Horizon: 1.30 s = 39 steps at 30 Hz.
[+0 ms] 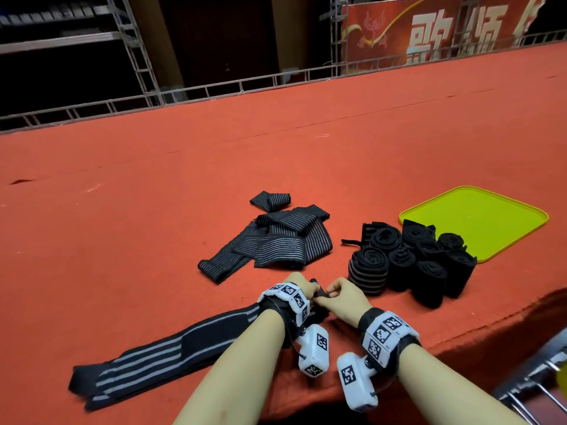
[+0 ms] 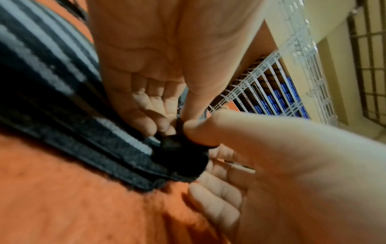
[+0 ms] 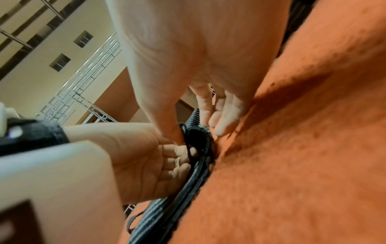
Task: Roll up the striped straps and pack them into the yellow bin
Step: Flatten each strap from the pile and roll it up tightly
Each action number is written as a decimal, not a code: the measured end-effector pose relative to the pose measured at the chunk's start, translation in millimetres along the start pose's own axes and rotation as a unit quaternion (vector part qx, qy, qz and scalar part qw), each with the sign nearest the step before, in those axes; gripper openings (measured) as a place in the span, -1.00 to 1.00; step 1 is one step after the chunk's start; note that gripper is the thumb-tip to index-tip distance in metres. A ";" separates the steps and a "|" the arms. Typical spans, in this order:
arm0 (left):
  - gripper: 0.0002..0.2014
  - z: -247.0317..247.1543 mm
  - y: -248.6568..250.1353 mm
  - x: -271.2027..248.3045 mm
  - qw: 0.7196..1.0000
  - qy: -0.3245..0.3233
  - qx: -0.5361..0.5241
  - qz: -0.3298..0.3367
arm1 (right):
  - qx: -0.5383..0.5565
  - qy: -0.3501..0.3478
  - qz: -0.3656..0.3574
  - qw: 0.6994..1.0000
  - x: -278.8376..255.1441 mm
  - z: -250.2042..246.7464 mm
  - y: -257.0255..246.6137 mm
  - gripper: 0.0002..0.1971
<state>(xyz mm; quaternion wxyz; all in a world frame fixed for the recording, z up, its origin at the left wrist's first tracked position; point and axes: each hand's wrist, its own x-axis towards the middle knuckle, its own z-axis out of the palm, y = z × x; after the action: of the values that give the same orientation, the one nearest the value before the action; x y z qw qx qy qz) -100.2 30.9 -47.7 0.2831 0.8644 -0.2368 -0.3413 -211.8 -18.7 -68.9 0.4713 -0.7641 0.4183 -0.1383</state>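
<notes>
A long black strap with grey stripes (image 1: 159, 360) lies flat on the red cloth, running from the lower left up to my hands. My left hand (image 1: 302, 286) and right hand (image 1: 340, 294) both pinch its near end, which is curled into a small dark roll (image 2: 183, 158). In the right wrist view the rolled end (image 3: 198, 138) sits between my thumb and fingers. Several rolled straps (image 1: 411, 265) stand in a cluster beside the shallow yellow bin (image 1: 478, 222), which holds nothing.
A loose pile of unrolled striped straps (image 1: 276, 240) lies beyond my hands. The table's front edge (image 1: 460, 338) drops away at the lower right. A metal truss rail (image 1: 214, 87) borders the far side. Bare red cloth (image 1: 122, 194) stretches to the left.
</notes>
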 end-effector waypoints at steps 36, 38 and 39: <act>-0.71 -32.8 -47.3 -9.2 0.997 0.073 -0.022 0.014 | -0.092 -0.034 0.036 0.995 -3.7 33.8 -39.2 -0.61; -0.73 -36.9 -52.2 -11.5 0.998 0.054 -0.030 0.020 | -0.102 -0.029 0.033 0.994 -7.6 39.4 -45.2 -0.61; -0.69 -38.7 -54.5 -12.7 0.998 0.052 -0.030 0.019 | -0.108 -0.026 0.026 0.993 -10.1 42.2 -48.8 -0.60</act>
<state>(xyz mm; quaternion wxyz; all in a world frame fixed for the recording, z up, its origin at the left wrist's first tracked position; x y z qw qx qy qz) -68.8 90.9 -53.9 0.3271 0.8675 -0.2283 -0.2974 -167.6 24.6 -48.1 0.4000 -0.8025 0.4387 -0.0602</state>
